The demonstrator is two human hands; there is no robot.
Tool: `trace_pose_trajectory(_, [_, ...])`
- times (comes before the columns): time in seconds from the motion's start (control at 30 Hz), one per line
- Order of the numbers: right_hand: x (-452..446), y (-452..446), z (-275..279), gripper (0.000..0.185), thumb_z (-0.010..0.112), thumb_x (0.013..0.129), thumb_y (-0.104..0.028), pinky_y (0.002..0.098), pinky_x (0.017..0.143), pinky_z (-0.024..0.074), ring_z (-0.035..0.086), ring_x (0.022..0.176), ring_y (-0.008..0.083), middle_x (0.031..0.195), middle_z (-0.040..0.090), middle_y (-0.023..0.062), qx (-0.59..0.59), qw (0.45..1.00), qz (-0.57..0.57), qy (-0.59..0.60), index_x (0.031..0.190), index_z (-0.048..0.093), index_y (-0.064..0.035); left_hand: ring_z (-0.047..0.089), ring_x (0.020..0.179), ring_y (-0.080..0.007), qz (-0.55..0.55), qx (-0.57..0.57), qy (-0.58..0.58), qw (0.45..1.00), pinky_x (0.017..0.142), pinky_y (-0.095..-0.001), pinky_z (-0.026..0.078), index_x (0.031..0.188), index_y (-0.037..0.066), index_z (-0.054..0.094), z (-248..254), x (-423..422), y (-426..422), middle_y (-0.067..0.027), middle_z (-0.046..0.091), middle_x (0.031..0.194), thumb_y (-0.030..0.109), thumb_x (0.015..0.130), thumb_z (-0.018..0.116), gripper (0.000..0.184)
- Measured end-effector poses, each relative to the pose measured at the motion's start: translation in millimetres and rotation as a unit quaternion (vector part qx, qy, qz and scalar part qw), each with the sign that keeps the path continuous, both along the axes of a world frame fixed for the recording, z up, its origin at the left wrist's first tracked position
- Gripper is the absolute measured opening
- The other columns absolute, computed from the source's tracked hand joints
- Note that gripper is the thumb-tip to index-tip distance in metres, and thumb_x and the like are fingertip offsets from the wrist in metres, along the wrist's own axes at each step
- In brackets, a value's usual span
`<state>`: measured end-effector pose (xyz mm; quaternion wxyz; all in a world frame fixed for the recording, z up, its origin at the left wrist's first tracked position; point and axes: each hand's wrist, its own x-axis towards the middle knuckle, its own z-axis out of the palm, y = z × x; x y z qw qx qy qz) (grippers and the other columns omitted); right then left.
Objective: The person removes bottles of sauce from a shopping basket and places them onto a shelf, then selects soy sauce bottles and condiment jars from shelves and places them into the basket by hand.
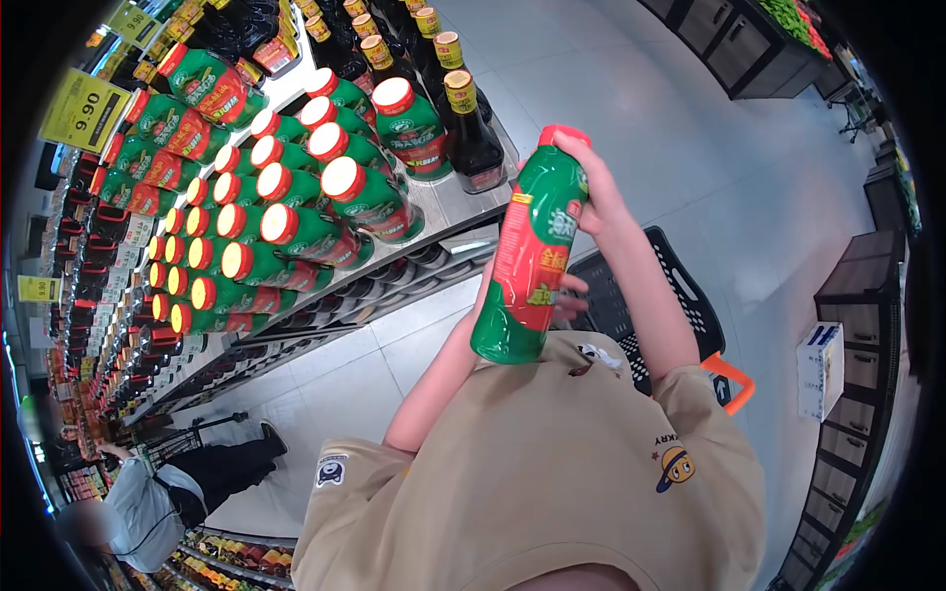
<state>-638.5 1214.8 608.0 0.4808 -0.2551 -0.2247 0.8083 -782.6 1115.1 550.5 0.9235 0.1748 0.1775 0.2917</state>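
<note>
Both hands are on a large green plastic bottle (pixel 537 246) with a red cap and a red label with yellow characters. My right hand (pixel 596 187) grips it near the top, with the thumb by the cap. My left hand (pixel 572 297) is around the lower part from behind; its fingertips show at the bottle's right side, the palm hidden. The bottle is held at a tilt in front of my chest, label facing me. Beyond it, the shelf top (pixel 434 202) carries rows of matching green bottles (pixel 370 202) with red caps.
A black shopping basket (pixel 680 286) with an orange handle (pixel 729 384) is beside my right arm. Dark bottles (pixel 473 138) stand at the shelf corner. Yellow price tags (pixel 87 110) hang at left. A person (pixel 163 507) with a cart is lower left; a white box (pixel 820 369) is right.
</note>
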Motion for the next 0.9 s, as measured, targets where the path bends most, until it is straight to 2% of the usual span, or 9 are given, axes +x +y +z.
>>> trace_pose_trajectory(0.07, [1, 5, 10, 0.035, 0.062, 0.078, -0.033, 0.0299, 0.063, 0.0530, 0.063, 0.069, 0.0173, 0.076, 0.062, 0.0103, 0.021, 0.987, 0.002, -0.157, 0.092, 0.053, -0.0024, 0.049, 0.107, -0.0391, 0.034, -0.021, -0.026, 0.999, 0.092, -0.0449, 0.040, 0.133, 0.003, 0.027, -6, -9, 3, -0.0260, 0.042, 0.124, 0.071, 0.066, 0.050, 0.098])
trace_pose_trajectory(0.13, [-7, 2, 23, 0.034, 0.068, 0.075, -0.029, 0.0265, 0.057, 0.0525, 0.062, 0.060, 0.0143, 0.073, 0.062, 0.0082, 0.037, 0.980, -0.034, -0.194, 0.089, 0.054, -0.0024, 0.050, 0.105, -0.0386, 0.061, 0.108, -0.083, 0.989, 0.091, -0.0445, 0.041, 0.134, 0.001, 0.023, -6, -17, -3, -0.0268, 0.042, 0.124, 0.069, 0.070, 0.049, 0.097])
trace_pose_trajectory(0.2, [-12, 5, 24, 0.033, 0.068, 0.075, -0.030, 0.0260, 0.056, 0.0523, 0.062, 0.061, 0.0139, 0.073, 0.061, 0.0080, 0.022, 0.968, -0.008, -0.249, 0.087, 0.054, -0.0028, 0.050, 0.106, -0.0379, 0.056, 0.103, -0.044, 0.992, 0.090, -0.0444, 0.042, 0.134, 0.000, 0.022, -10, -18, -3, -0.0276, 0.041, 0.124, 0.064, 0.070, 0.052, 0.096])
trace_pose_trajectory(0.4, [-17, 4, 24, 0.032, 0.065, 0.077, -0.033, 0.0235, 0.058, 0.0513, 0.062, 0.062, 0.0114, 0.073, 0.062, 0.0058, 0.059, 0.963, 0.000, -0.263, 0.087, 0.055, -0.0037, 0.051, 0.106, -0.0378, 0.060, 0.127, -0.034, 0.989, 0.089, -0.0420, 0.043, 0.133, -0.001, 0.024, -9, -20, -4, -0.0269, 0.041, 0.125, 0.056, 0.070, 0.059, 0.092])
trace_pose_trajectory(0.47, [-19, 1, 26, 0.031, 0.064, 0.078, -0.031, 0.0233, 0.057, 0.0512, 0.062, 0.062, 0.0121, 0.073, 0.062, 0.0060, 0.058, 0.962, -0.023, -0.265, 0.087, 0.055, -0.0034, 0.051, 0.107, -0.0348, 0.070, 0.159, 0.020, 0.985, 0.089, -0.0406, 0.043, 0.133, -0.001, 0.026, -8, -22, -3, -0.0234, 0.042, 0.126, 0.056, 0.069, 0.061, 0.092])
trace_pose_trajectory(0.53, [-20, -7, 28, 0.029, 0.065, 0.077, -0.026, 0.0238, 0.061, 0.0510, 0.062, 0.066, 0.0124, 0.076, 0.062, 0.0065, 0.067, 0.957, -0.016, -0.283, 0.089, 0.055, -0.0022, 0.052, 0.107, -0.0264, 0.151, 0.154, 0.110, 0.970, 0.090, -0.0380, 0.042, 0.130, 0.000, 0.029, -7, -27, 0, -0.0172, 0.047, 0.123, 0.040, 0.068, 0.071, 0.085])
trace_pose_trajectory(0.63, [-30, -21, 20, 0.031, 0.070, 0.070, -0.013, 0.0267, 0.072, 0.0483, 0.060, 0.076, 0.0106, 0.081, 0.063, 0.0050, 0.319, 0.874, -0.044, -0.365, 0.093, 0.053, -0.0017, 0.047, 0.109, -0.0158, 0.247, 0.313, 0.354, 0.846, 0.093, -0.0319, 0.039, 0.127, 0.003, 0.033, 5, -23, 2, -0.0086, 0.049, 0.116, 0.004, 0.061, 0.077, 0.080])
trace_pose_trajectory(0.8, [-49, -30, 14, 0.032, 0.070, 0.066, -0.006, 0.0279, 0.077, 0.0469, 0.058, 0.082, 0.0117, 0.087, 0.062, 0.0061, 0.424, 0.836, -0.035, -0.347, 0.092, 0.052, -0.0009, 0.045, 0.112, -0.0194, 0.296, 0.308, 0.323, 0.845, 0.094, -0.0332, 0.037, 0.125, 0.003, 0.034, -15, -42, 10, -0.0102, 0.045, 0.118, 0.008, 0.061, 0.077, 0.077])
trace_pose_trajectory(0.9, [-60, -30, 14, 0.032, 0.070, 0.068, -0.005, 0.0270, 0.077, 0.0462, 0.058, 0.083, 0.0122, 0.089, 0.062, 0.0074, 0.367, 0.850, -0.138, -0.352, 0.093, 0.051, -0.0004, 0.032, 0.121, -0.0307, 0.333, 0.469, 0.490, 0.655, 0.101, -0.0375, 0.028, 0.125, 0.003, 0.030, -27, -70, 11, -0.0170, 0.030, 0.125, 0.009, 0.058, 0.072, 0.079])
